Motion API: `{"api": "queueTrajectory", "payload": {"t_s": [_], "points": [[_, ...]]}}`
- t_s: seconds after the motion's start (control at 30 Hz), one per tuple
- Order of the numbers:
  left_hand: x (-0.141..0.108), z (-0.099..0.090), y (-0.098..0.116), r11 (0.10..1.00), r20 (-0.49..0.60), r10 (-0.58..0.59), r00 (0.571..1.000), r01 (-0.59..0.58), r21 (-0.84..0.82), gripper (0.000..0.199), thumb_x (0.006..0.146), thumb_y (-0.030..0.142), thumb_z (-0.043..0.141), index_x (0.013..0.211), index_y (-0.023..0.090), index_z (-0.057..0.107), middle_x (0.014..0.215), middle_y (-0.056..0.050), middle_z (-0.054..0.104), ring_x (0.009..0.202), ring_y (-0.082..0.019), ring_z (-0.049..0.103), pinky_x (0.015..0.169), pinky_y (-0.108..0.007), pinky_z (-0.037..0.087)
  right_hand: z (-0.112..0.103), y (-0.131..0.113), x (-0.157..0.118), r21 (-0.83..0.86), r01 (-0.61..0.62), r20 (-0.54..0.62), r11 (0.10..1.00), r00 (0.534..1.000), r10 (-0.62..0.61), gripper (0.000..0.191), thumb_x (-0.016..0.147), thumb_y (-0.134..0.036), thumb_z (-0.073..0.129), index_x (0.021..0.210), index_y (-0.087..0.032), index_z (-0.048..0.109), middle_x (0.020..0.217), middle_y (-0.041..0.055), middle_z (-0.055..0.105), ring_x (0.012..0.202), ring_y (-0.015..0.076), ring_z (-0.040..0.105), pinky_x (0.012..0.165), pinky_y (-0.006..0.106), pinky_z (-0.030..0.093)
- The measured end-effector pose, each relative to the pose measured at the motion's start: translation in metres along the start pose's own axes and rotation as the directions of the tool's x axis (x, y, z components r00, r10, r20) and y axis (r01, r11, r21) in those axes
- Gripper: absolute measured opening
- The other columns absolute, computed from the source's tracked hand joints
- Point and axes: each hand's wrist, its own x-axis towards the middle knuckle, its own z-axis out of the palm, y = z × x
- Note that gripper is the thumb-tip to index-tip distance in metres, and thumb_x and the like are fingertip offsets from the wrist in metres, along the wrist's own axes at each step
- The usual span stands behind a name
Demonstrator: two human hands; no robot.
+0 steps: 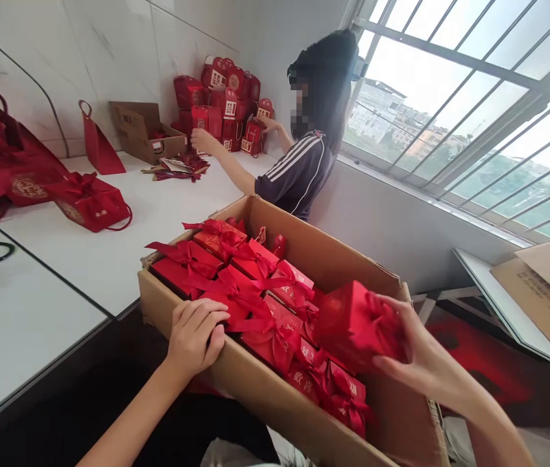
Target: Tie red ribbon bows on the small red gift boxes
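A large open cardboard box (294,402) stands in front of me, tilted in view. Rows of red gift boxes (282,334) tied with ribbon bows fill much of it. My left hand (197,334) has its fingers curled over the box's near rim, the thumb along the outside edge. Over the right part of the box, my right hand (416,350) grips a red gift box (343,324) by its bow side, thumb below and fingers above. Part of that gift box is hidden behind my fingers, and I cannot tell whether it touches those underneath.
On the white table (153,201) at left are red gift bags (22,168) and a small brown carton (146,130). A co-worker (309,149) handles stacked red boxes (226,97) at the back. A flattened carton (542,298) leans at right under the barred window (474,97).
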Motion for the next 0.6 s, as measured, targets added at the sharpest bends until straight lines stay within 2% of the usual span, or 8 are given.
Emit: {"api": "queueTrajectory", "payload": {"t_s": [0.1,0.17,0.23,0.3,0.43,0.5,0.57,0.6], "points": [[0.001,0.000,0.001,1.000,0.002,-0.010,1.000,0.010,0.002,0.017,0.076,0.015,0.043,0.081,0.020,0.058,0.081,-0.004,0.066,0.081,-0.020,0.055,0.078,-0.036,0.032,0.035,-0.013,-0.017,-0.140,0.031,0.095,0.990,0.995,-0.018,0.073,0.065,-0.035,0.063,0.128,-0.018,0.030,0.124,0.0110,0.041,0.114,0.0262,0.047,0.100,0.041,0.037],[0.003,0.000,0.001,1.000,0.004,-0.016,1.000,0.016,0.004,0.017,0.076,0.015,0.043,0.081,0.020,0.059,0.081,-0.004,0.066,0.081,-0.020,0.055,0.079,-0.036,0.033,0.056,-0.021,-0.022,-0.134,0.050,0.187,0.990,0.982,-0.024,0.068,0.071,-0.032,0.059,0.129,-0.017,0.028,0.125,0.0124,0.039,0.116,0.0252,0.045,0.101,0.041,0.036],[0.004,-0.001,0.002,1.000,0.010,-0.022,1.000,0.022,0.002,0.017,0.077,0.015,0.042,0.080,0.019,0.059,0.081,-0.004,0.065,0.081,-0.020,0.055,0.078,-0.035,0.033,0.066,-0.025,-0.022,-0.124,0.043,0.254,0.991,0.967,-0.010,0.061,0.077,-0.033,0.053,0.129,-0.016,0.028,0.126,0.0143,0.039,0.117,0.0250,0.044,0.101,0.042,0.035],[0.005,-0.001,0.004,0.999,0.024,-0.034,0.999,0.034,-0.001,0.017,0.077,0.015,0.042,0.080,0.019,0.058,0.081,-0.004,0.065,0.081,-0.020,0.055,0.078,-0.035,0.033,0.068,-0.026,-0.020,-0.120,0.041,0.307,0.992,0.952,-0.002,0.059,0.081,-0.039,0.049,0.130,-0.014,0.028,0.129,0.0161,0.039,0.120,0.0256,0.042,0.102,0.042,0.034],[0.006,-0.002,0.010,0.996,0.047,-0.083,0.995,0.084,-0.023,0.015,0.078,0.015,0.042,0.079,0.018,0.057,0.081,-0.004,0.064,0.082,-0.019,0.055,0.079,-0.035,0.033,0.063,-0.017,-0.012,-0.086,0.073,0.460,0.994,0.888,-0.026,0.082,0.074,-0.056,0.053,0.134,-0.009,0.023,0.137,0.0218,0.034,0.126,0.0321,0.036,0.103,0.046,0.032],[0.005,-0.004,0.012,0.992,0.062,-0.093,0.994,0.098,-0.075,0.015,0.079,0.014,0.041,0.081,0.019,0.056,0.084,-0.004,0.064,0.084,-0.018,0.055,0.080,-0.035,0.035,0.058,-0.011,-0.003,-0.094,0.067,0.515,0.993,0.857,-0.009,0.088,0.070,-0.060,0.055,0.134,-0.007,0.027,0.137,0.0236,0.035,0.126,0.0352,0.035,0.103,0.048,0.030],[0.001,-0.009,0.011,0.986,0.059,-0.077,0.995,0.085,-0.141,0.016,0.080,0.014,0.040,0.086,0.019,0.054,0.091,-0.005,0.063,0.092,-0.018,0.054,0.083,-0.035,0.037,0.047,-0.006,0.012,-0.111,0.070,0.501,0.991,0.865,-0.005,0.078,0.068,-0.062,0.055,0.127,-0.012,0.042,0.132,0.0211,0.044,0.121,0.0374,0.041,0.102,0.051,0.032],[-0.001,-0.013,0.008,0.985,0.047,-0.068,0.997,0.075,-0.158,0.017,0.079,0.014,0.040,0.089,0.019,0.054,0.095,-0.006,0.062,0.097,-0.019,0.053,0.085,-0.035,0.037,0.039,-0.006,0.021,-0.104,0.084,0.448,0.991,0.893,-0.028,0.068,0.067,-0.061,0.056,0.120,-0.018,0.051,0.126,0.0184,0.050,0.117,0.0377,0.046,0.100,0.051,0.035]]}}
